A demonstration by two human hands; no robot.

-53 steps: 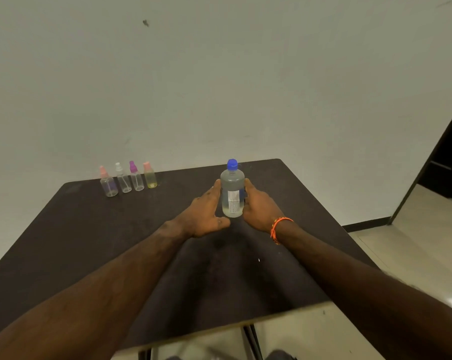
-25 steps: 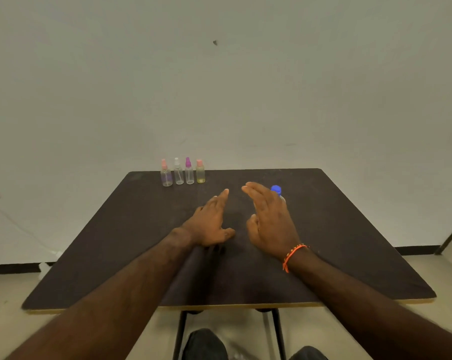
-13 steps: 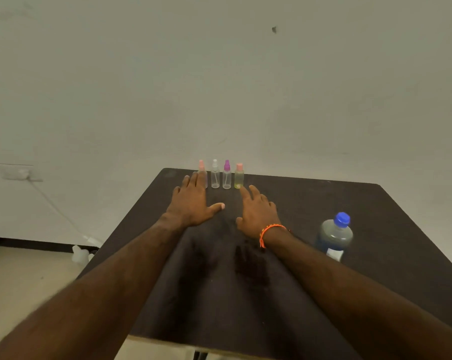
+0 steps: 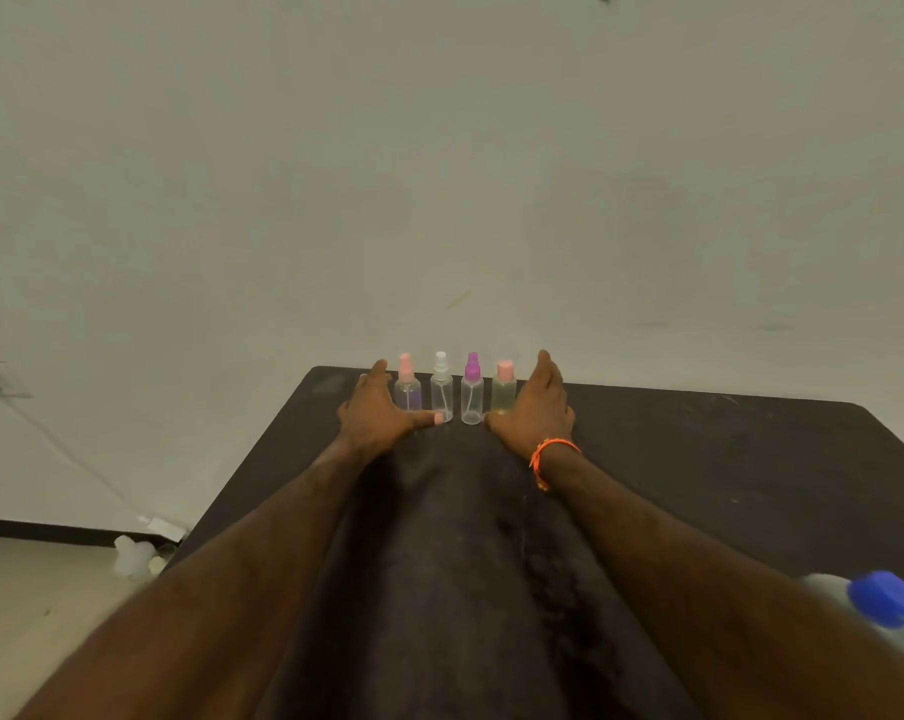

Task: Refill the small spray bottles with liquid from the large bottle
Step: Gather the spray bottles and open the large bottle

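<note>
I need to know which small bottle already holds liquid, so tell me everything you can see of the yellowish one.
The yellowish spray bottle stands upright at the right end of the row of four, near the table's far edge. Its body looks like clear plastic holding pale yellow liquid, with a pink cap on top. The right hand lies open against its right side; actual contact cannot be confirmed.

Four small spray bottles stand in the middle of the frame: one pink-capped (image 4: 407, 383), one white-capped (image 4: 441, 381), one purple-capped (image 4: 472, 384), and one with a flat pink cap (image 4: 504, 388). One large blue-capped bottle (image 4: 882, 613) sits at lower right. Two hands: left hand (image 4: 374, 410), right hand (image 4: 540, 407). One table (image 4: 699, 449). One orange bracelet (image 4: 548, 452).
</note>
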